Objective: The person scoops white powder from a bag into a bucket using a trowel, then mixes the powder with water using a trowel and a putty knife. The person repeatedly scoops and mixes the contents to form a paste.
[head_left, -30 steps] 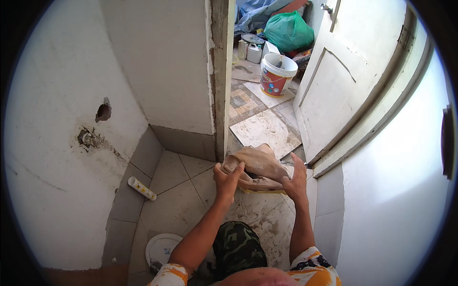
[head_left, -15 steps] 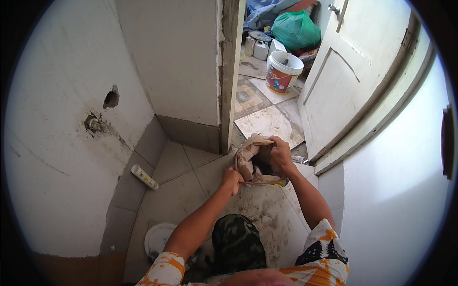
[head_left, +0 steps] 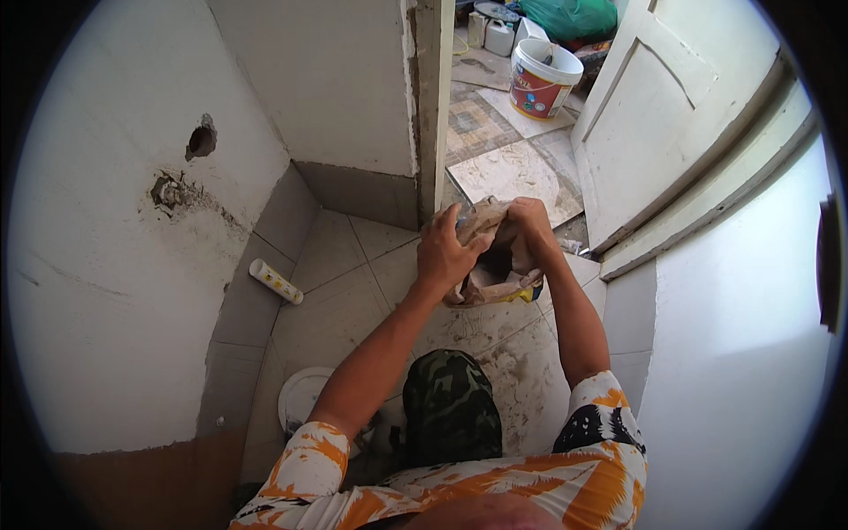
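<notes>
A brown paper bag (head_left: 496, 284) stands on the floor tiles by the doorway, its crumpled mouth open toward me and its inside dark. A bit of yellow and blue shows low on its right side. My left hand (head_left: 444, 254) is at the left rim, thumb on the inner side and fingers outside, with the paper between them. My right hand (head_left: 530, 219) is closed on the far right part of the rim. What lies in the bag is too dark to make out.
A white tube-shaped cartridge (head_left: 276, 281) lies along the left wall. Near my left forearm sits a round white lid or bucket (head_left: 299, 397), partly hidden. Past the doorway are a white and red bucket (head_left: 541, 84), a jug (head_left: 499, 38) and a green bag (head_left: 574, 16). The door (head_left: 658, 115) stands open.
My left hand has shifted from the bag's lower left rim up along its left side, its fingers opening wider. My right hand still grips the rim. The view has tilted down somewhat.
</notes>
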Action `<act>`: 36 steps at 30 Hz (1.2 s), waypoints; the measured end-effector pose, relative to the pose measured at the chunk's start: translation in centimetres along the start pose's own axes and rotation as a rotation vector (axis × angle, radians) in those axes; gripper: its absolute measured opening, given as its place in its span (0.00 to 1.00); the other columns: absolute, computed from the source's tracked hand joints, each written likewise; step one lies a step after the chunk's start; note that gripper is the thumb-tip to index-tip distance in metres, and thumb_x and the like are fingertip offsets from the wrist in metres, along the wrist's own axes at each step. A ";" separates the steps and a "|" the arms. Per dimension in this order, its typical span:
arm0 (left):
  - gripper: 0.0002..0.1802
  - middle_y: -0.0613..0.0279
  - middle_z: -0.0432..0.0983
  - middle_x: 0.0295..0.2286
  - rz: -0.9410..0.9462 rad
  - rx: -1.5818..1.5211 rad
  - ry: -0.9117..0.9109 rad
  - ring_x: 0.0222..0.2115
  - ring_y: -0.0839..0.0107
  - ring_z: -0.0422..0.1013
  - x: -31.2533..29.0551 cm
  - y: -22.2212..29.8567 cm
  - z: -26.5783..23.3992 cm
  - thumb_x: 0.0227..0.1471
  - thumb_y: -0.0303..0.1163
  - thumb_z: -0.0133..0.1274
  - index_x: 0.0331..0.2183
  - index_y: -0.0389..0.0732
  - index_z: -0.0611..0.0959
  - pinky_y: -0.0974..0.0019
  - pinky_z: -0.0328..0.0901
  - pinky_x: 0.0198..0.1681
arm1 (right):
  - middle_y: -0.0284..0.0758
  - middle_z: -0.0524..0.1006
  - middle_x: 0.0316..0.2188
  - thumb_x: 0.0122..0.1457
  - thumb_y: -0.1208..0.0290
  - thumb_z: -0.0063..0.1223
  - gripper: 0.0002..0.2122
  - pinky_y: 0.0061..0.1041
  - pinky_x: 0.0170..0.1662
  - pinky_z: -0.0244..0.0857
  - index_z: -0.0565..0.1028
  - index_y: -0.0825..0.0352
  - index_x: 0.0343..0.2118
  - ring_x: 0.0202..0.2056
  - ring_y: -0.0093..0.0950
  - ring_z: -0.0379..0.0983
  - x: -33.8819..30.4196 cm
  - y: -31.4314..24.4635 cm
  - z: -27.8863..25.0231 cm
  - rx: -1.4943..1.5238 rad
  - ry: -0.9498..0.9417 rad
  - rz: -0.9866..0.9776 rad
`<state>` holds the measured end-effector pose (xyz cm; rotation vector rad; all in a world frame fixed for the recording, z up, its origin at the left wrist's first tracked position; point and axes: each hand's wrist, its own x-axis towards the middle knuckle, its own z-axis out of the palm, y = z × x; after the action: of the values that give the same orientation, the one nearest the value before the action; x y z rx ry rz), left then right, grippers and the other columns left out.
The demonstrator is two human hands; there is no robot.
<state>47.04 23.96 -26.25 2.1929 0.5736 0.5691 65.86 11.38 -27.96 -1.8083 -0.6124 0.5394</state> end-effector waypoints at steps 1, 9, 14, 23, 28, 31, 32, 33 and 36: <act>0.31 0.44 0.76 0.42 0.016 0.105 -0.089 0.45 0.54 0.73 0.6 0.4 0.3 0.53 0.47 0.57 0.50 0.34 0.75 0.55 0.66 0.50 | 0.24 0.67 0.17 0.47 0.71 0.47 0.07 0.22 0.27 0.59 0.70 0.67 0.17 0.23 0.18 0.61 -0.4 -0.5 0.8 0.065 -0.034 -0.039; 0.25 0.52 0.81 0.35 -0.642 -0.989 -0.382 0.31 0.65 0.77 5.5 -6.1 6.4 0.61 0.49 0.51 0.40 0.33 0.83 0.56 0.72 0.37 | 0.38 0.77 0.34 0.48 0.58 0.62 0.22 0.27 0.41 0.70 0.75 0.67 0.42 0.34 0.34 0.74 -0.2 0.0 -1.6 -0.131 -0.047 0.105; 0.19 0.56 0.80 0.34 -0.948 -1.318 -0.498 0.35 0.61 0.77 7.1 -7.7 5.1 0.62 0.46 0.50 0.39 0.40 0.80 0.55 0.73 0.40 | 0.44 0.77 0.41 0.51 0.54 0.64 0.32 0.38 0.46 0.68 0.67 0.65 0.56 0.42 0.43 0.76 -6.8 -6.0 1.8 -1.054 0.173 0.135; 0.28 0.49 0.77 0.42 -0.390 -0.622 -0.309 0.43 0.54 0.75 8.3 -6.2 2.7 0.55 0.50 0.56 0.47 0.37 0.78 0.51 0.69 0.48 | 0.32 0.80 0.36 0.54 0.72 0.62 0.17 0.24 0.39 0.69 0.76 0.69 0.47 0.34 0.22 0.75 -5.6 8.2 -2.5 0.215 -0.106 0.214; 0.25 0.51 0.78 0.34 0.535 0.191 -0.447 0.34 0.51 0.75 0.2 2.9 -0.4 0.53 0.51 0.56 0.39 0.38 0.80 0.51 0.68 0.41 | 0.46 0.69 0.54 0.50 0.66 0.62 0.35 0.43 0.56 0.59 0.62 0.60 0.62 0.53 0.44 0.67 -6.7 -2.1 1.3 -0.990 0.120 -0.324; 0.22 0.53 0.78 0.33 0.387 0.372 -0.460 0.34 0.51 0.76 -1.6 2.9 1.6 0.55 0.51 0.54 0.34 0.39 0.79 0.51 0.69 0.40 | 0.45 0.75 0.44 0.52 0.72 0.54 0.31 0.44 0.45 0.67 0.62 0.59 0.61 0.42 0.46 0.74 -3.9 -1.0 1.3 -1.045 -0.037 -0.280; 0.18 0.53 0.78 0.30 0.395 0.353 -0.458 0.34 0.53 0.76 -2.6 2.4 1.4 0.55 0.47 0.55 0.33 0.40 0.78 0.50 0.68 0.37 | 0.46 0.77 0.40 0.53 0.74 0.52 0.30 0.44 0.41 0.69 0.62 0.60 0.61 0.38 0.46 0.76 -3.2 -0.2 1.6 -1.024 -0.071 -0.231; 0.17 0.53 0.78 0.28 0.442 0.311 -0.470 0.33 0.53 0.76 -3.0 1.7 1.4 0.54 0.45 0.55 0.33 0.40 0.78 0.51 0.68 0.36 | 0.46 0.77 0.38 0.53 0.75 0.50 0.29 0.44 0.38 0.70 0.63 0.60 0.61 0.35 0.46 0.76 -2.6 0.5 1.0 -1.010 -0.032 -0.304; 0.12 0.53 0.77 0.24 0.534 0.234 -0.466 0.29 0.53 0.76 -4.6 0.6 0.8 0.52 0.38 0.56 0.31 0.40 0.77 0.52 0.69 0.33 | 0.45 0.78 0.31 0.53 0.78 0.48 0.28 0.42 0.34 0.71 0.64 0.59 0.60 0.30 0.46 0.77 -1.1 1.5 0.0 -0.935 0.076 -0.521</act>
<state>43.91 20.54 -27.27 2.5985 -0.2128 0.2390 65.23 10.25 -29.35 -2.3628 -1.3818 -0.2323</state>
